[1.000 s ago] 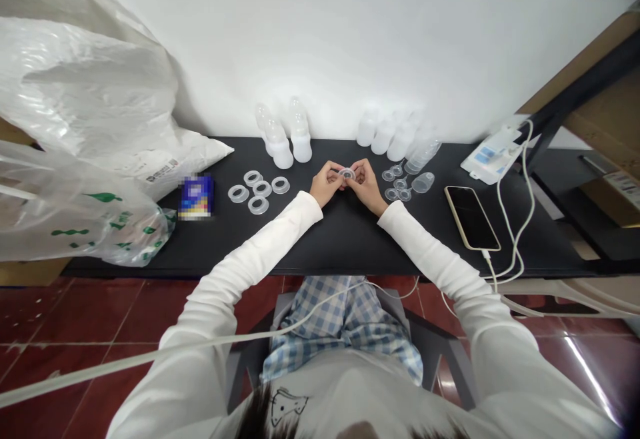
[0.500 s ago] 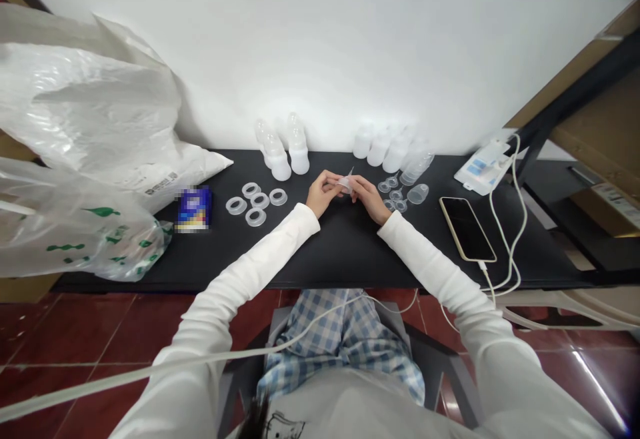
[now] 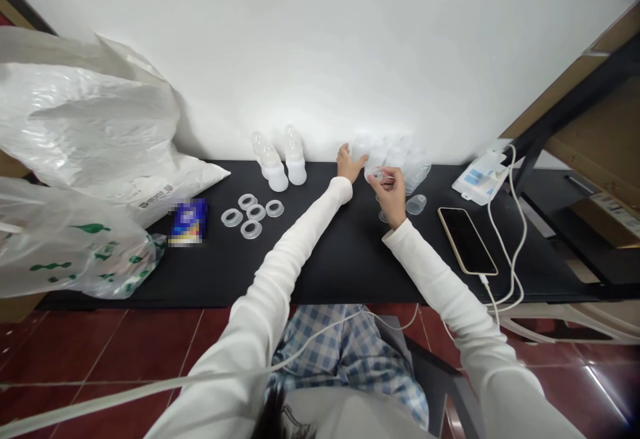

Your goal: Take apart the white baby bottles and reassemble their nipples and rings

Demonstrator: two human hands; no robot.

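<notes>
I had the left hand [image 3: 351, 164] over at the white bottles [image 3: 395, 153] by the wall, its thumb and fingers spread well apart beside the nearest one. I saw no firm hold there, and pale plastic against a pale wall kept me from telling whether the skin touched it. The right hand [image 3: 390, 194] was pinched closed, thumb against fingers, on a small clear part [image 3: 383, 174] held above the black table [image 3: 350, 259], just in front of the bottles. Most of that part was hidden by the fingertips.

I judged the step to be bringing a bottle and the clear part together, with the two not yet joined. The next move, as I read it, called for a sure left-hand grip on one bottle, without knocking its neighbours, while the right pinch stayed light enough not to bend the part. The clear rings [image 3: 256, 218] lay apart to the left, near three domed bottles [image 3: 296, 167] standing together.
</notes>
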